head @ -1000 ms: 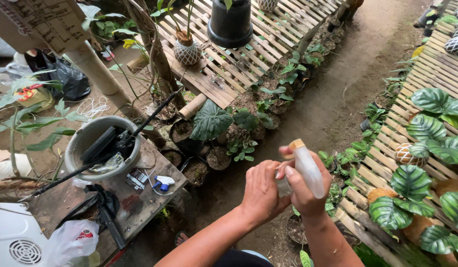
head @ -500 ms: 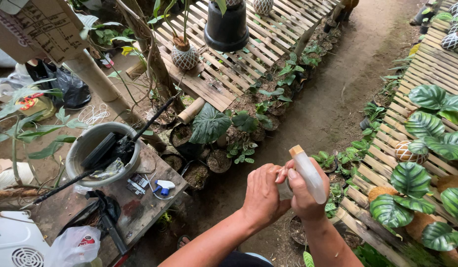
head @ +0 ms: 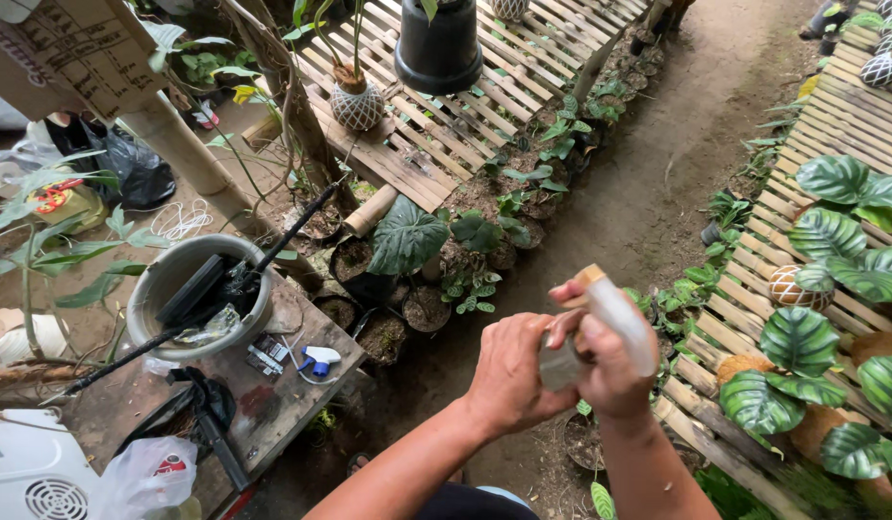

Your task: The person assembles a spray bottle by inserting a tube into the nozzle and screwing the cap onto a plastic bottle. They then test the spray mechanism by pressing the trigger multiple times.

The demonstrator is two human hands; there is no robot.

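Observation:
My right hand (head: pixel 611 364) grips a pale, tube-shaped bottle (head: pixel 621 320) with a tan tip, held slanted above the dirt path. My left hand (head: pixel 511 374) is pressed against the right hand from the left, its fingers closed on the lower end of the same bottle; that lower end is mostly hidden by both hands.
A wooden table (head: pixel 272 404) at lower left carries a grey bowl (head: pixel 155 289) with black tools, a blue-and-white spray head (head: pixel 317 360) and a plastic bag (head: pixel 149 478). Slatted benches (head: pixel 831 116) with potted leafy plants (head: pixel 802 339) flank a dirt path (head: pixel 686 144). Small pots (head: pixel 407 318) sit on the ground.
Both hands and the bottle have stayed together, shifting slightly. The view has drifted a little.

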